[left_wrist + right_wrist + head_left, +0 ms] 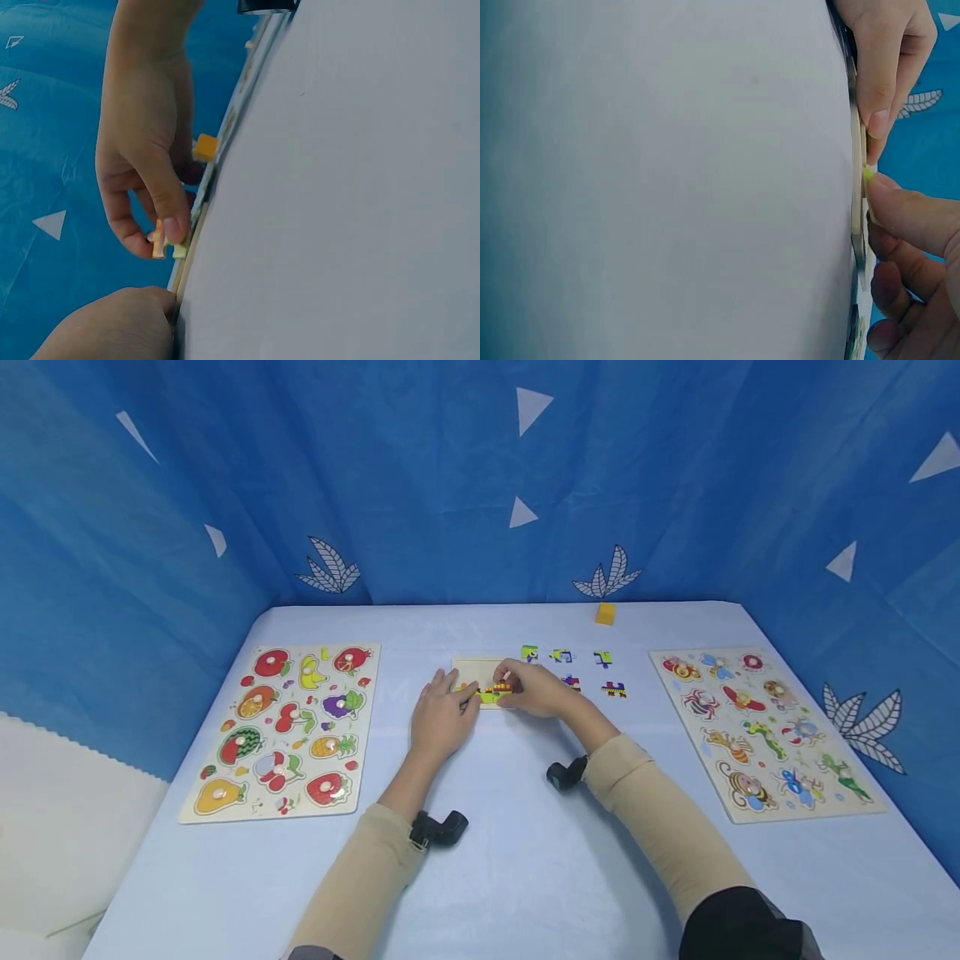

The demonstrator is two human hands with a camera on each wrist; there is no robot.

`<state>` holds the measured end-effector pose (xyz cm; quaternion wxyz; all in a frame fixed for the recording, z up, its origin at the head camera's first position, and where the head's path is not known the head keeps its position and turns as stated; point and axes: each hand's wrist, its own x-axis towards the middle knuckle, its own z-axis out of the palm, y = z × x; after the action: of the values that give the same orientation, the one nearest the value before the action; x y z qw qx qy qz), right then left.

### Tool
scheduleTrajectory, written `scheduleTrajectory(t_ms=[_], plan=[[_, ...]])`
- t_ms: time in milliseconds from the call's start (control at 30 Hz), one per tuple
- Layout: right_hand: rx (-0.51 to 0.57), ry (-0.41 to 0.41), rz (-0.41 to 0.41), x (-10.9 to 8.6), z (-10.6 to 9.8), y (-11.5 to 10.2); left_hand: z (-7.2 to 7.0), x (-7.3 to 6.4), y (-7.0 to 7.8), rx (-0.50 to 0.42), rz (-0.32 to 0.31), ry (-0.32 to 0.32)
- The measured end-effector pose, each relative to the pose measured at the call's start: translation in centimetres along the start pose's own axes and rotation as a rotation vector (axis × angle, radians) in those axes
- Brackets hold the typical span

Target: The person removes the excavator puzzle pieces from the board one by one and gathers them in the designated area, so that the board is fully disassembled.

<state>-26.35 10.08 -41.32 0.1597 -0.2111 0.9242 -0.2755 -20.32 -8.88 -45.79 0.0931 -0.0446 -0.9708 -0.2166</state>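
Note:
A small wooden puzzle board (477,668) lies near the middle of the table, with colourful pieces along its near part. My left hand (442,720) rests on its left side, fingers mostly extended and spread. At the board's right part, my right hand (534,691) pinches a jigsaw puzzle piece (502,687) between thumb and fingers. The left wrist view shows this piece (178,250) tilted just above the board. In the right wrist view the thumb covers most of it, leaving a yellow-green bit visible.
Several loose jigsaw pieces (613,689) lie right of the board. A fruit peg puzzle (367,693) lies at left, an insect peg puzzle (712,777) at right. An orange block (605,613) sits by the table's far edge, before a blue curtain (435,485).

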Motion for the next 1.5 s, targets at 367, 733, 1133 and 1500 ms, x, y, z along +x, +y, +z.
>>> scheduleTrajectory(t_ms=[367,733,1133,1500], plan=[[0.063,0.006,-0.003,-3.0,-2.4,2.0,0.0,0.0,0.1,-0.011,-0.017,-0.017],[0.039,-0.021,0.09,-8.9,-5.3,7.0,-0.1,-0.2,0.1,-0.039,-0.025,-0.013],[0.029,0.02,0.138,-13.9,-7.0,11.3,0.0,0.0,-0.2,-0.043,-0.01,0.005],[-0.034,0.055,0.133,-14.4,-6.4,12.1,0.0,0.0,-0.1,-0.051,-0.006,-0.009]])
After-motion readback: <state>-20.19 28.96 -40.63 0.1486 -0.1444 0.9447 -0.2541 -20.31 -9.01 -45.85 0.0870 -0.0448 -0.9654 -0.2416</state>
